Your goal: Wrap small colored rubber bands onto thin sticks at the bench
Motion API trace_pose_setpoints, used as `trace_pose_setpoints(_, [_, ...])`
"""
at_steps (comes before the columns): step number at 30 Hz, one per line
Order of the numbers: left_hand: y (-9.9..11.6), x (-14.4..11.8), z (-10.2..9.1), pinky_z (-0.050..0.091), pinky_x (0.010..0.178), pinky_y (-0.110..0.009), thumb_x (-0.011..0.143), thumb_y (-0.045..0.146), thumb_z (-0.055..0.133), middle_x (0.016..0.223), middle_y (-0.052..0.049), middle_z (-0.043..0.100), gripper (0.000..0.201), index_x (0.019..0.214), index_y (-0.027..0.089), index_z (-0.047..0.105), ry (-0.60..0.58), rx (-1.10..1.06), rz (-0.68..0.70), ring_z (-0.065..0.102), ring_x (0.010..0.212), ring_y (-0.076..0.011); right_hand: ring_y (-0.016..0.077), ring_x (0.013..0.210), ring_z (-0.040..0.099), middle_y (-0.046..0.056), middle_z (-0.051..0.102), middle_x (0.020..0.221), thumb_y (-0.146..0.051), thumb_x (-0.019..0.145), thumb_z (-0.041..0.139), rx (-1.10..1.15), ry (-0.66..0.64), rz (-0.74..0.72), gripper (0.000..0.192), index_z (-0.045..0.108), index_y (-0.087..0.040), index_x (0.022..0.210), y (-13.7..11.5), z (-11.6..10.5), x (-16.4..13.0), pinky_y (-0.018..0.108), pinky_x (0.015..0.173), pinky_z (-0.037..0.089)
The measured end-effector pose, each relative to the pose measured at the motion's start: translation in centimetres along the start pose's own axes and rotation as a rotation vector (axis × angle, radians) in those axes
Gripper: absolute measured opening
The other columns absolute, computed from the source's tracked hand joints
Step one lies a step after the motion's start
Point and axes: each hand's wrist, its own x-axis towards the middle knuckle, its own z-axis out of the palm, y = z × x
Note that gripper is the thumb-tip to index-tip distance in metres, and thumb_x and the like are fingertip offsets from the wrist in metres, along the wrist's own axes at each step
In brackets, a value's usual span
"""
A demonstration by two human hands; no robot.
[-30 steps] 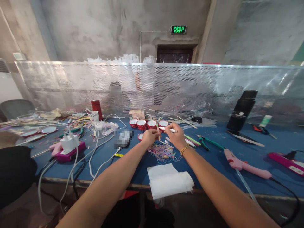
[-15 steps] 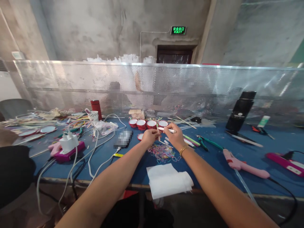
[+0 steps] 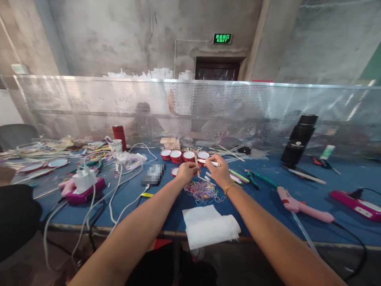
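My left hand (image 3: 188, 173) pinches a thin, pale wooden stick (image 3: 196, 159) that stands nearly upright, its upper part greenish. My right hand (image 3: 219, 170) grips a white marker pen (image 3: 214, 163), and the pen's tip end meets or nearly meets the stick; I cannot tell if they touch. Just beyond both hands sit several stacks of red-rimmed round discs (image 3: 188, 155) with white tops. Below the hands lies a pile of small coloured wire clips (image 3: 202, 191). Several markers (image 3: 238, 177) rest beside my right hand.
A folded white cloth (image 3: 208, 226) overhangs the table's front edge. At right are green-handled pliers (image 3: 263, 179), a pink glue gun (image 3: 300, 206) and a black flask (image 3: 299, 139). At left, white cables run around a purple power strip (image 3: 86, 194) and a phone (image 3: 153, 174). Someone's dark sleeve (image 3: 18, 218) shows.
Both hands keep their hold on the stick and marker, almost in place. The whole view has shifted slightly, with things appearing a little further left.
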Motion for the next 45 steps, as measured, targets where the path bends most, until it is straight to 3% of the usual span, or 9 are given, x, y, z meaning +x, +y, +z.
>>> trace_pose_setpoints(8, [-0.43,0.46,-0.03,0.048,0.063,-0.023,0.075,0.015,0.08,0.063,-0.002,0.069,0.005,0.078,0.012,0.077,-0.026,-0.041,0.019,0.06,0.058,-0.0108,0.0202,0.067,0.06,0.001,0.067,0.069,-0.043,0.082,0.061,0.016,0.017,-0.021,0.022,0.058,-0.025,0.07,0.41,0.27,-0.03,0.033,0.069,0.046])
trace_pose_setpoints(17, [-0.65,0.71,0.05,0.045,0.059,-0.022,0.079,0.008,0.073,0.061,-0.001,0.068,0.004,0.076,0.011,0.076,-0.049,-0.072,0.029,0.057,0.053,-0.0091,0.0217,0.068,0.061,0.002,0.068,0.07,-0.043,0.082,0.061,-0.009,-0.007,-0.017,0.023,0.058,-0.025,0.069,0.46,0.19,0.1,0.035,0.07,0.047])
trace_pose_setpoints(25, [-0.56,0.83,-0.12,0.047,0.058,-0.021,0.074,0.016,0.082,0.061,-0.003,0.069,0.009,0.079,0.01,0.077,-0.026,-0.054,0.031,0.059,0.056,-0.0104,0.0186,0.061,0.057,0.0,0.067,0.066,-0.041,0.08,0.061,0.011,0.047,0.028,0.02,0.057,-0.025,0.069,0.34,-0.1,0.18,0.032,0.063,0.045])
trace_pose_setpoints(33, [-0.61,0.81,0.02,0.048,0.061,-0.023,0.074,0.02,0.082,0.064,-0.003,0.07,0.013,0.084,0.012,0.078,-0.036,-0.029,0.028,0.061,0.058,-0.0115,0.0208,0.066,0.06,0.001,0.068,0.068,-0.042,0.081,0.061,0.033,-0.005,-0.004,0.021,0.058,-0.025,0.069,0.55,0.3,0.1,0.034,0.067,0.046])
trace_pose_setpoints(39, [-0.56,0.91,-0.06,0.051,0.066,-0.026,0.073,0.027,0.084,0.064,-0.004,0.07,0.021,0.087,0.012,0.079,-0.022,-0.005,0.025,0.065,0.063,-0.0148,0.0206,0.066,0.06,0.001,0.067,0.068,-0.04,0.081,0.061,-0.001,0.032,0.0,0.02,0.057,-0.025,0.068,0.65,-0.01,0.23,0.034,0.068,0.046])
trace_pose_setpoints(45, [-0.57,0.87,-0.26,0.049,0.061,-0.024,0.072,0.029,0.085,0.063,-0.003,0.069,0.021,0.083,0.012,0.078,-0.03,0.016,0.05,0.06,0.058,-0.0123,0.0211,0.066,0.06,0.001,0.068,0.068,-0.041,0.082,0.061,0.025,0.02,0.014,0.02,0.057,-0.026,0.069,0.95,0.27,0.25,0.033,0.067,0.048])
